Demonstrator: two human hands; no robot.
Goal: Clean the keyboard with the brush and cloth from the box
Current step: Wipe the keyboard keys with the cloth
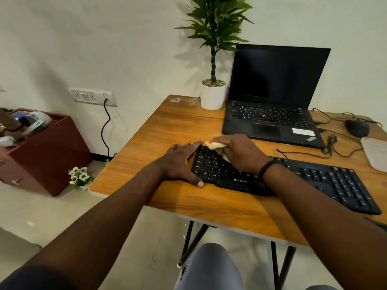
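A black keyboard (326,181) lies along the front of the wooden table (163,130). My left hand (180,162) rests flat against the keyboard's left end, fingers spread, thumb at its front corner. My right hand (238,151) is over the upper-left keys, shut on a pale yellow cloth (215,145) that sticks out from under my fingers and touches the keys. No brush is visible. The box is not clearly in view.
An open black laptop (272,105) stands behind the keyboard, with a potted plant (212,95) to its left. A black mouse (357,127) and cables lie at the right, beside a grey pouch (374,153). A maroon cabinet (48,155) stands on the floor at left.
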